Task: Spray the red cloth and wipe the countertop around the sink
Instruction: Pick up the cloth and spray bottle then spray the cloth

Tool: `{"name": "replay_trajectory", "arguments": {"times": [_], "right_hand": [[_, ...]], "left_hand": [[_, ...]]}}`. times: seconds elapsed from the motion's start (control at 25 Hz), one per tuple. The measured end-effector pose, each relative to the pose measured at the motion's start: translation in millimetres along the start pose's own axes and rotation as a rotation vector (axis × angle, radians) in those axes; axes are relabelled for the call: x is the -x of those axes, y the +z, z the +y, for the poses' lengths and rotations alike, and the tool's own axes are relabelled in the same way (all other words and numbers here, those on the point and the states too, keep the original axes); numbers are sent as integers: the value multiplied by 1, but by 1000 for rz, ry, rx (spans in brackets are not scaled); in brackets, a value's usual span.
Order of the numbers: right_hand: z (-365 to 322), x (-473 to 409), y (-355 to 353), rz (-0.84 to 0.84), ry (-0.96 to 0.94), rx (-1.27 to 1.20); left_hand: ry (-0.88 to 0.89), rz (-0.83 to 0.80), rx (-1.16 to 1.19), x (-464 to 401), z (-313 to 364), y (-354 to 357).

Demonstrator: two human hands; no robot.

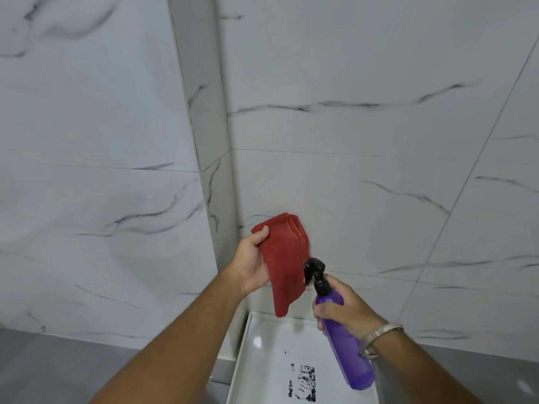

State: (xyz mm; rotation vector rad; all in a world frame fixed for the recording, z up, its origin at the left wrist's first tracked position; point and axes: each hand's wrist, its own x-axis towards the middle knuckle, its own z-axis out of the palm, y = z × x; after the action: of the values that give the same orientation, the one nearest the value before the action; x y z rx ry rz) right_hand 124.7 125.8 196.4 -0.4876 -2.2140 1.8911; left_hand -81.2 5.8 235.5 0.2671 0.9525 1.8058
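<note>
My left hand (250, 263) holds a folded red cloth (284, 263) up in front of the marble wall, thumb over its upper edge, the cloth hanging down. My right hand (344, 310) grips a purple spray bottle (347, 345) around its upper body. The bottle's black nozzle (313, 269) points left and sits right against the cloth's right edge. Below both hands lies a white rectangular sink (250, 360) with a dark printed patch on its bottom.
White marble-look tiled walls fill most of the view, with a protruding column corner (210, 141) just left of the cloth. A grey countertop (58, 368) lies at lower left, and more of it shows at lower right. A metal bracelet (379, 336) circles my right wrist.
</note>
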Motion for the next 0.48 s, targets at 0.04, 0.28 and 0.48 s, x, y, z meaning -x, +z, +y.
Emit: {"name": "replay_trajectory", "arguments": {"times": [0.04,0.28,0.48], "right_hand": [[6,2,-1,-6,1,0],[35,17,-6,-29,94,-4],[49,30,-6,-17,147,-12]], "left_hand": [[-1,2,-3,0,0,0],[-7,-12,1,2,-2,-5],[-7,-18,2,6,-2,-6]]}}
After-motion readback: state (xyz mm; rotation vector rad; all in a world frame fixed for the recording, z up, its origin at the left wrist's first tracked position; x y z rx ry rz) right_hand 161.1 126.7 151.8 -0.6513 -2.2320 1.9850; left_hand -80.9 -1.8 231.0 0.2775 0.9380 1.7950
